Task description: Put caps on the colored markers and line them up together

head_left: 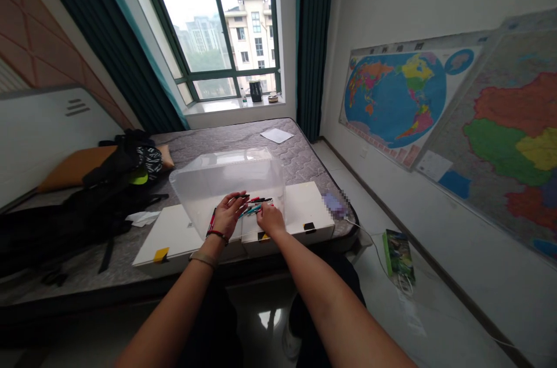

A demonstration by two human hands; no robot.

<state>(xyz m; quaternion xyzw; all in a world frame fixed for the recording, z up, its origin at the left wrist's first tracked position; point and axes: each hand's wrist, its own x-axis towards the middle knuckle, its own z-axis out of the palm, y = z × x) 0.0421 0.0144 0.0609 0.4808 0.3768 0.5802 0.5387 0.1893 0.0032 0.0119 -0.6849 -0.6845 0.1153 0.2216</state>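
A clear plastic bin (226, 173) lies tipped on its side with its opening facing me. Several pens (253, 209) in black, red and teal lie bunched at its mouth, between my hands. My left hand (228, 216) is at the left of the bunch, its fingers bent around a dark pen (242, 196). My right hand (270, 219) closes its fingers at the right end of the pens; what sits in that grip is mostly hidden. Beneath both hands are white boxes (304, 205) with black and yellow tabs.
The boxes rest on the edge of a grey mattress (300, 153). Dark bags (87, 205) are heaped at left, beside an orange cushion (78, 165). A white sheet (277, 135) lies farther back. A cable (369, 234) runs to the floor near a green box (398, 255).
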